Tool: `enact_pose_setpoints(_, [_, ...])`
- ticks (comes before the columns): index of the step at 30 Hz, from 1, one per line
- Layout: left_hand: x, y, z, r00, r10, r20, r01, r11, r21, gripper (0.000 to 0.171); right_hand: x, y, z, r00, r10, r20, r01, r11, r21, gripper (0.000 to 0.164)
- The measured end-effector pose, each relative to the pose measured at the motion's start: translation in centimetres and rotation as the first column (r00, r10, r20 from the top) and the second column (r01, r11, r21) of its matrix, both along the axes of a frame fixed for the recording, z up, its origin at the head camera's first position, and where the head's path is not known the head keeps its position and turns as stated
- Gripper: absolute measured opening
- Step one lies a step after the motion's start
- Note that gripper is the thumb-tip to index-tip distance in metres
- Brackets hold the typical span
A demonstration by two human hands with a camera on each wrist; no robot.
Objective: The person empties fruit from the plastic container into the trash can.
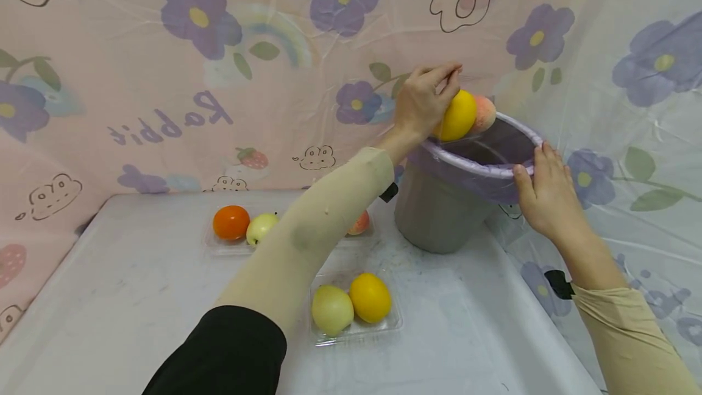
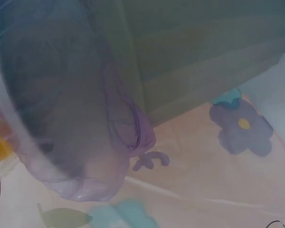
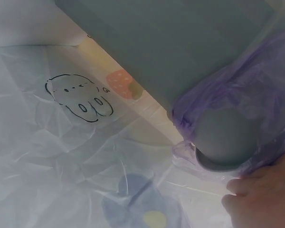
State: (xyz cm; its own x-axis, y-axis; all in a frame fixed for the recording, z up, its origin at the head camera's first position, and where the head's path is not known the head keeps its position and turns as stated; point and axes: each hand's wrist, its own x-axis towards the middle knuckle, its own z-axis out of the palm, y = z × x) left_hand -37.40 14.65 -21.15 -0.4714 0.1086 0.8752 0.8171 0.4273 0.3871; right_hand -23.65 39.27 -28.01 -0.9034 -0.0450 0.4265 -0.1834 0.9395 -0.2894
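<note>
My left hand [image 1: 425, 99] is over the left rim of a grey trash can [image 1: 439, 212], its fingertips drawn together on a clear plastic box. Only crinkled bits of that clear plastic box [image 2: 4, 166] show at the left wrist view's edge. Beside the hand, above the can's mouth, are a yellow fruit [image 1: 459, 116] and a peach [image 1: 484, 114]. A thin purple liner bag [image 1: 466, 166] is folded over the rim. My right hand [image 1: 551, 197] rests on the rim's right side, fingers extended along it and thumb apart.
Nearer me, another clear box [image 1: 329, 340] holds a pale green fruit [image 1: 332, 309] and a yellow fruit [image 1: 370, 297]. Behind my left forearm stands fruit in clear plastic: an orange fruit [image 1: 231, 222], a green one [image 1: 261, 228] and a reddish one [image 1: 359, 224]. Patterned sheeting [image 1: 274, 108] walls the back and right.
</note>
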Motion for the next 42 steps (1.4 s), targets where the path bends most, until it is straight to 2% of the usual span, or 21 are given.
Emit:
enact_pose_setpoints(4, [0.0,0.1,0.2,0.997,0.0,-0.073,-0.003,0.999,-0.043,0.024,0.0,-0.1,0.0,1.0,-0.001,0.001,0.001,1.0,0.0,0.083])
enact_pose_setpoints(9, [-0.2,0.1,0.2,0.983,-0.035,-0.178,0.026,0.998,-0.053,0.022,0.0,-0.2,0.1,1.0,-0.001,0.0,0.001,1.0,-0.004,0.082])
enact_pose_setpoints(13, [-0.2,0.2,0.3,0.978,-0.043,-0.206,0.032,0.998,-0.056,0.022,-0.1,-0.3,0.0,1.0,-0.004,0.01,0.004,1.0,-0.002,0.083])
enact_pose_setpoints(20, [0.0,0.1,0.1,0.986,-0.046,-0.161,0.038,0.998,-0.05,0.023,0.1,-0.4,-0.1,1.0,0.005,0.005,-0.005,1.0,0.0,0.083])
enact_pose_setpoints(26, [0.0,0.0,0.3,0.972,-0.06,-0.226,0.047,0.997,-0.061,0.021,0.0,-0.5,0.0,1.0,-0.001,0.013,0.001,1.0,0.007,0.082])
enact_pose_setpoints(31, [0.2,0.0,0.6,0.974,-0.062,-0.216,0.057,0.998,-0.029,0.021,0.0,-0.5,0.1,1.0,-0.003,0.001,0.003,1.0,0.002,0.082])
enact_pose_setpoints(37, [0.7,-0.4,0.9,0.982,-0.094,-0.163,0.094,0.996,-0.005,0.022,-0.1,-0.3,0.0,1.0,-0.001,-0.001,0.001,1.0,0.002,0.082])
enact_pose_setpoints(42, [1.2,-0.9,1.1,0.984,-0.16,-0.077,0.168,0.979,0.113,0.022,0.2,-0.3,0.0,1.0,0.0,0.001,0.0,1.0,-0.009,0.083])
